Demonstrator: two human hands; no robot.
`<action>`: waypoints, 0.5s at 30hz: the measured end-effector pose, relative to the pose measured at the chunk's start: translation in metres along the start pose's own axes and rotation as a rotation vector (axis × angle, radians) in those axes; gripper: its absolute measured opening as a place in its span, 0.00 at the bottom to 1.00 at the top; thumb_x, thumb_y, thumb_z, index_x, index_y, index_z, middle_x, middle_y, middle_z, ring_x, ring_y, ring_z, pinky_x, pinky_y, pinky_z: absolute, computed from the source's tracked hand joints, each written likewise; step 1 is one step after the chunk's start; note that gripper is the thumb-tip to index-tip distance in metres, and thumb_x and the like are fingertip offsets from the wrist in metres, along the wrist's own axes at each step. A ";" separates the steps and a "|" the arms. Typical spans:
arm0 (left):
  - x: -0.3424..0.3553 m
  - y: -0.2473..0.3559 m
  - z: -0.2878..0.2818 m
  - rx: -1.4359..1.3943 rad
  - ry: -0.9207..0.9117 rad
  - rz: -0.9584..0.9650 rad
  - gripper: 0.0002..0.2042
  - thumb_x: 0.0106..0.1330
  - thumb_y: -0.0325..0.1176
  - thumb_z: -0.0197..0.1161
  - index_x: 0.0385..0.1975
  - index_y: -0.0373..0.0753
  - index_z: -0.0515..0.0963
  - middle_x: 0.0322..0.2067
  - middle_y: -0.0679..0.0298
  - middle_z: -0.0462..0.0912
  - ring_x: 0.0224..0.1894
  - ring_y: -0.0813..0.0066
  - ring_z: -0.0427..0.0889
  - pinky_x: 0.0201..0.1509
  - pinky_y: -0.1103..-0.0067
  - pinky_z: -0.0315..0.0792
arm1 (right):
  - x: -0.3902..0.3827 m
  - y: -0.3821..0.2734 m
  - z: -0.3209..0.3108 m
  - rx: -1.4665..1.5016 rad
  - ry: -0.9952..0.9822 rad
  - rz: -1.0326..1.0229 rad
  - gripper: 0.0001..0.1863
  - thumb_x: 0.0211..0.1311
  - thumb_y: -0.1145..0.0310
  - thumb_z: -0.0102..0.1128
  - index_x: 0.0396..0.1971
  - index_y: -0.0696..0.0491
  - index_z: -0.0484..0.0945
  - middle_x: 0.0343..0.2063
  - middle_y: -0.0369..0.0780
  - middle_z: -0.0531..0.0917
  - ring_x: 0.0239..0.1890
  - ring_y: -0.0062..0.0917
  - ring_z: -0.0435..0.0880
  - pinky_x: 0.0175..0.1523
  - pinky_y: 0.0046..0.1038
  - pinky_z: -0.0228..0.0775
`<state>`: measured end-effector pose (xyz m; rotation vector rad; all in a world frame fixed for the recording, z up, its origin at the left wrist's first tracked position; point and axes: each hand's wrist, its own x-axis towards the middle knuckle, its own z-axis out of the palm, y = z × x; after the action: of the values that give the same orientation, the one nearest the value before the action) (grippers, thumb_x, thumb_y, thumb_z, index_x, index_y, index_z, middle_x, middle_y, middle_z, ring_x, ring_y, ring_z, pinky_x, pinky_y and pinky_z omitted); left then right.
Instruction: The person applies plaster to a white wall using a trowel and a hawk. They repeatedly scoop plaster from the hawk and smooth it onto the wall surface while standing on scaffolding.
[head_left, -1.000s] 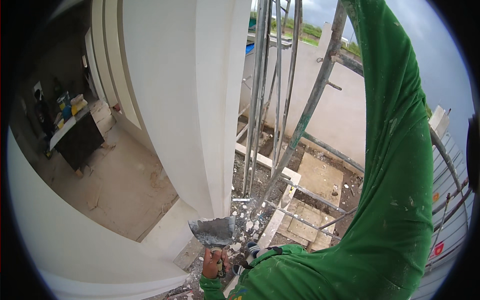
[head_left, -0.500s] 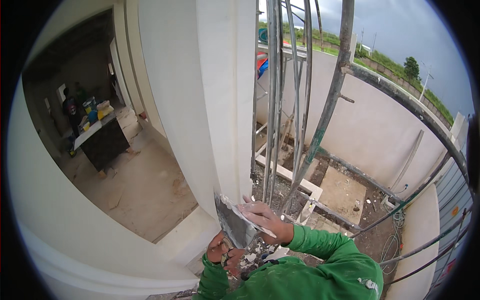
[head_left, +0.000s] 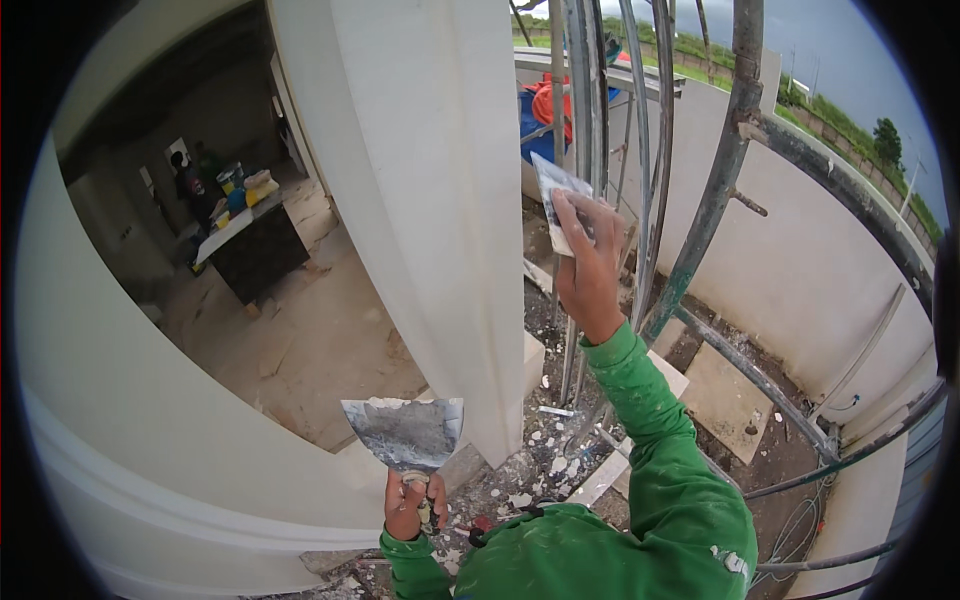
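Two hands (head_left: 592, 270) (gripping), one scraper (head_left: 406, 435), one blade (head_left: 552, 190)

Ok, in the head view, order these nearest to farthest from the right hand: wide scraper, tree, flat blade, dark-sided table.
1. Flat blade: in the right hand.
2. Wide scraper: lower left, in the left hand.
3. Dark-sided table: left, inside the room.
4. Tree: far right, beyond the wall.

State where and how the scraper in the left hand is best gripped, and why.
Grip the handle, probably best from the picture's lower edge, as the left hand does: it is narrow and points that way, while the blade flares wide above it, smeared grey.
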<state>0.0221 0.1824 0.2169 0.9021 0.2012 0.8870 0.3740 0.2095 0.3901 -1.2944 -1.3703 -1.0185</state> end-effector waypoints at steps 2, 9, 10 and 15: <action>0.002 -0.009 0.004 0.003 0.020 -0.010 0.26 0.70 0.36 0.54 0.64 0.42 0.51 0.28 0.59 0.66 0.21 0.71 0.72 0.15 0.76 0.72 | 0.043 0.004 0.016 -0.132 0.016 -0.068 0.36 0.44 0.85 0.56 0.58 0.43 0.72 0.51 0.33 0.72 0.52 0.31 0.69 0.66 0.51 0.50; 0.004 -0.033 0.026 0.018 0.101 0.026 0.25 0.71 0.33 0.53 0.64 0.44 0.52 0.28 0.59 0.66 0.21 0.71 0.71 0.15 0.76 0.71 | 0.090 0.033 0.061 -0.270 0.144 -0.195 0.34 0.49 0.81 0.58 0.59 0.38 0.71 0.49 0.29 0.73 0.51 0.28 0.70 0.68 0.55 0.40; 0.003 -0.035 0.027 0.016 0.108 0.042 0.25 0.71 0.33 0.53 0.64 0.45 0.52 0.28 0.59 0.66 0.21 0.71 0.71 0.15 0.76 0.71 | 0.092 0.033 0.063 -0.268 0.151 -0.199 0.34 0.50 0.81 0.58 0.59 0.38 0.71 0.49 0.29 0.73 0.51 0.27 0.70 0.68 0.55 0.39; -0.002 -0.041 0.030 0.037 0.174 0.067 0.24 0.70 0.36 0.54 0.61 0.44 0.53 0.26 0.60 0.65 0.17 0.70 0.71 0.11 0.76 0.71 | 0.101 0.035 0.072 -0.303 0.212 -0.219 0.33 0.52 0.80 0.59 0.59 0.38 0.71 0.48 0.28 0.73 0.50 0.26 0.70 0.68 0.55 0.40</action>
<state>0.0602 0.1507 0.2043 0.8704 0.3395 1.0279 0.4039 0.3025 0.4743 -1.2267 -1.2452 -1.5164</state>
